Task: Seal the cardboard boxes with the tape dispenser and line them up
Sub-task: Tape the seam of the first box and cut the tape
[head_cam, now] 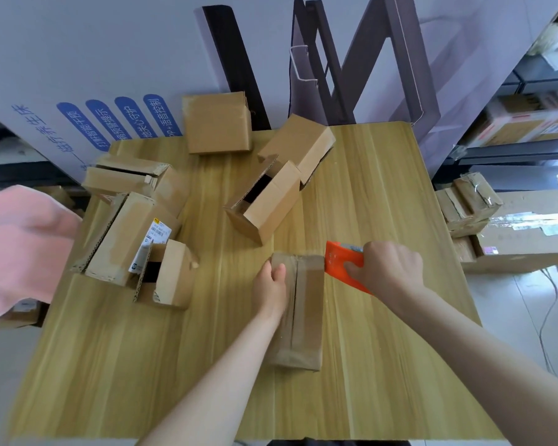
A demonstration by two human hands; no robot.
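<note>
Nearest, two bare forearms reach away over the light wooden table (384,349), the hands apart from each other. At far left a soft pink cloth (20,246) hangs past the table's edge. Beside it lies a long cardboard box with a white barcode label (123,239), its end flaps open. A small open cardboard box (171,275) leans against its near end, and beyond them sits a low open-topped cardboard box (126,178). A white board with blue lettering (78,91) stands behind. At the table's far edge stands a closed square cardboard box (218,123). Toward the middle, an unsealed oblong cardboard box (268,204) lies with its flaps gaping, touching a tilted cardboard box (300,146) behind it. Closer in, the left hand (271,284) lies on the left top flap of the narrow brown cardboard box (284,346), fingers straight and pointing away, pressing it down. This box lies lengthwise on the near middle of the table, with a strip of brown tape (310,300) along its top seam. At its far right corner the orange plastic tape dispenser (342,262) touches the box end, and the right hand (390,268) is wrapped around the dispenser's handle. Off the table at right, a stack of battered small cartons (467,201) sits beside a large taped carton (529,236).
</note>
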